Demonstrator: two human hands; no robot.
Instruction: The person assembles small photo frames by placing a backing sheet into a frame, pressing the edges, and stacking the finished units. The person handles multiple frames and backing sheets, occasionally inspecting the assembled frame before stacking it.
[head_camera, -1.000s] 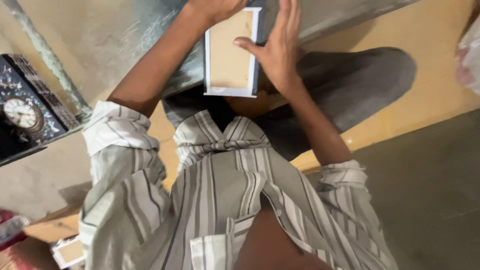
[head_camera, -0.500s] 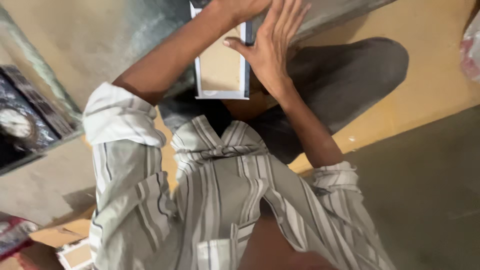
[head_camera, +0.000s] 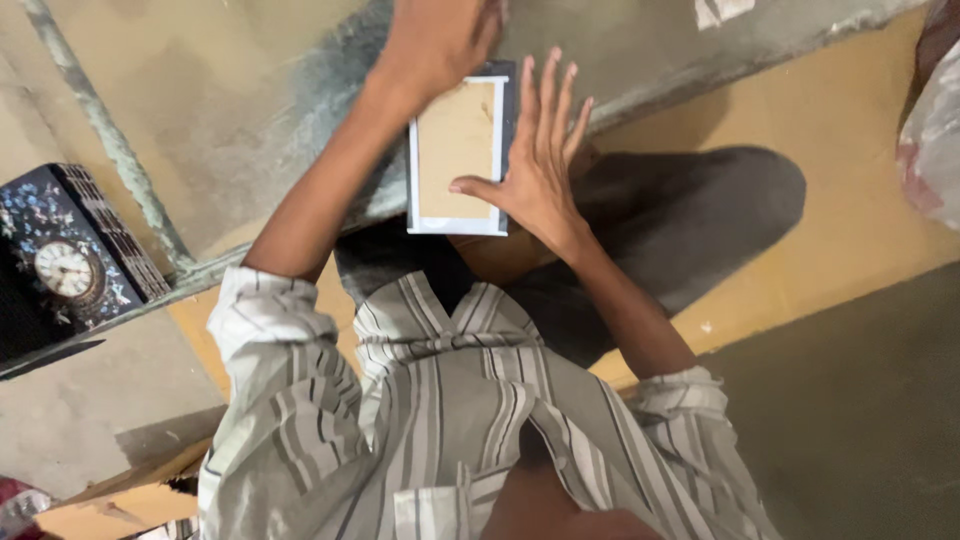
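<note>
Below the head camera, the person's striped shirt (head_camera: 450, 430) fills the lower middle of the view, and both forearms reach up from it to a small flat panel (head_camera: 458, 150), tan-faced with a white border and a dark edge. It lies over the dark trousers (head_camera: 690, 215) where they meet a grey slab (head_camera: 250, 120). The left hand (head_camera: 440, 40) curls over the panel's top end, fingers bent around it, though the fingertips run out of view. The right hand (head_camera: 535, 170) lies flat along the panel's right edge, fingers spread and straight, thumb pressed across its lower corner. To the left, well apart, a dark ornate box with a clock face (head_camera: 65, 265) sits behind a pale diagonal rod (head_camera: 110, 140). A crumpled pale bag (head_camera: 930, 130) is at the right edge. Yellowish floor (head_camera: 860, 180) lies open to the right of the trousers, with greyer floor (head_camera: 850, 400) below it.
</note>
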